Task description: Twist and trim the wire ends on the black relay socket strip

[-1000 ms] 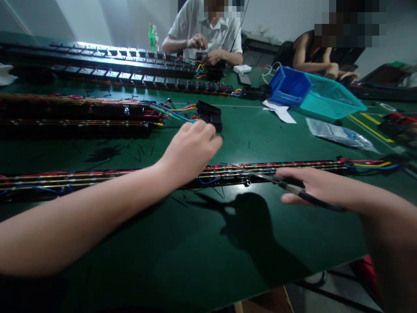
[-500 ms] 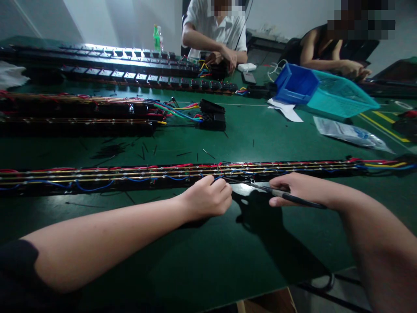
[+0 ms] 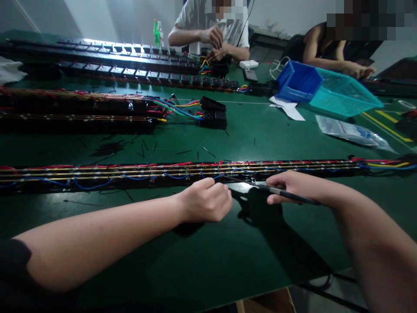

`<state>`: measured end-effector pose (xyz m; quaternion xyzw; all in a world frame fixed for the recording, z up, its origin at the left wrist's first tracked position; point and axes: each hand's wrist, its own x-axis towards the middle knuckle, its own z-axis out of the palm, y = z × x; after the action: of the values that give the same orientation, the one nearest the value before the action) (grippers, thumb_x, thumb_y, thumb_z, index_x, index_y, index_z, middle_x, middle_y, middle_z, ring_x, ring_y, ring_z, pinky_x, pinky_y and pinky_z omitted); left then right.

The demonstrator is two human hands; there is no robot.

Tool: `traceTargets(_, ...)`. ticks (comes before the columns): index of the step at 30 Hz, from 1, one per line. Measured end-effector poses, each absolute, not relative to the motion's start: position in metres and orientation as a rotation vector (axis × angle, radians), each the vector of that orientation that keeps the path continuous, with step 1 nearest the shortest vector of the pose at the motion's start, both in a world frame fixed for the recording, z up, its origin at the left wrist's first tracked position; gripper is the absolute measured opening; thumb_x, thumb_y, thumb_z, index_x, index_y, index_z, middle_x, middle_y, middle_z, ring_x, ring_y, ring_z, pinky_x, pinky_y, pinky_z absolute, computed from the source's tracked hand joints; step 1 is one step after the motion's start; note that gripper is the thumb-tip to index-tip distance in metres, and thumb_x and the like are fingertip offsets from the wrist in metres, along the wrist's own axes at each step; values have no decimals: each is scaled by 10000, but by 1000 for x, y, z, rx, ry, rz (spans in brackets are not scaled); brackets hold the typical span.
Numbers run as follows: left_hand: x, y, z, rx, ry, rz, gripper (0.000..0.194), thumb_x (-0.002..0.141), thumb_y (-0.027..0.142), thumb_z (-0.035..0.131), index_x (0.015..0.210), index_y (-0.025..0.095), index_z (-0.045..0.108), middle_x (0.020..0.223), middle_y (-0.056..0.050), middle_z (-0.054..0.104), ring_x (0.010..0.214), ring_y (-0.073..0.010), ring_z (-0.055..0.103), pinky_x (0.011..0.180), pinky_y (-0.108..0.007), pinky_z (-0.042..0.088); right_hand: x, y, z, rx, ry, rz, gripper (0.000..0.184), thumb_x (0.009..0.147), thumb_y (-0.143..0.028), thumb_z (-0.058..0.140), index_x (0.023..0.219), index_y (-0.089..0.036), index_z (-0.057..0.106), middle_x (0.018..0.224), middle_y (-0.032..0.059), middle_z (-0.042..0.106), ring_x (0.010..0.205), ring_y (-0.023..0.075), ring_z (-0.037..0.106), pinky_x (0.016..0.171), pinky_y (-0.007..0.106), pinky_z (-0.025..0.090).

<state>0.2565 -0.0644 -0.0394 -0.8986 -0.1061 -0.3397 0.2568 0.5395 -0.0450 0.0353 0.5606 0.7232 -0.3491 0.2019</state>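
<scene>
A long black strip (image 3: 156, 174) with brass rods, red wires and blue wires lies across the green table. My left hand (image 3: 208, 200) is a closed fist just in front of the strip's middle, knuckles up; its fingertips are hidden, and what they pinch, if anything, cannot be made out. My right hand (image 3: 289, 187) is to the right of it, closed around slim dark tweezers (image 3: 286, 194). Their thin point reaches left to the strip's near edge, close to a blue wire (image 3: 208, 176) beside my left hand.
Behind lie more wired strips (image 3: 97, 117) with black connectors (image 3: 213, 118) and black scraps (image 3: 107, 148). Farther right are a blue bin (image 3: 298, 82), a turquoise basket (image 3: 348, 89), white paper (image 3: 288, 108) and a plastic bag (image 3: 355, 132). Two people work across the table (image 3: 202, 243).
My left hand has drawn slightly back toward me from the strip. The tweezers have shifted a little left. The co-worker in white has raised one hand.
</scene>
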Motion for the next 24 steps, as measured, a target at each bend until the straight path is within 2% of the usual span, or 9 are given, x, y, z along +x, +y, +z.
traceTargets(8, 257, -62, -41, -2450, -274, -929, 98, 910, 129, 579, 865, 100, 662, 729, -38, 697, 617, -120, 585, 523, -288, 363, 538, -44, 35, 1605, 2045, -949, 555, 670, -744, 640, 674, -193, 572, 625, -12, 505, 619, 150, 479, 576, 273, 331)
traceTargets(13, 253, -79, -22, -2524, -198, -945, 126, 920, 138, 558, 856, 95, 657, 725, -49, 676, 634, -132, 578, 540, -290, 374, 540, -56, 38, 1610, 2051, -874, 561, 680, -753, 613, 661, -193, 585, 620, -3, 536, 621, 161, 512, 565, 266, 336)
traceTargets(17, 228, -95, -1, -2750, -199, -559, 196, 936, 129, 502, 812, 117, 654, 698, -48, 627, 637, -142, 547, 540, -299, 388, 531, -65, 56, 1678, 2149, -706, 529, 676, -725, 637, 656, -201, 566, 603, 7, 559, 593, 162, 516, 553, 271, 342)
traceTargets(18, 219, -98, 1, -2772, -225, -483, 191, 932, 110, 497, 834, 114, 660, 681, -43, 616, 632, -144, 546, 542, -299, 395, 524, -64, 60, 1721, 2202, -639, 521, 675, -718, 647, 667, -204, 567, 602, 11, 567, 586, 163, 516, 550, 274, 343)
traceTargets(21, 189, -111, 0, -2782, -351, -341, 264, 928, 61, 472, 1128, 49, 643, 791, -73, 681, 690, -160, 592, 566, -302, 437, 493, -48, 65, 1848, 2349, -525, 457, 728, -657, 650, 785, -205, 609, 691, 30, 639, 624, 180, 560, 554, 278, 362)
traceTargets(24, 162, -131, -1, -2866, -473, -320, 332, 914, 56, 488, 1226, 38, 599, 914, -91, 708, 767, -171, 624, 577, -297, 467, 460, -14, 52, 1745, 2617, -391, 244, 793, -366, 626, 953, -184, 655, 876, 66, 696, 741, 196, 606, 632, 283, 416)
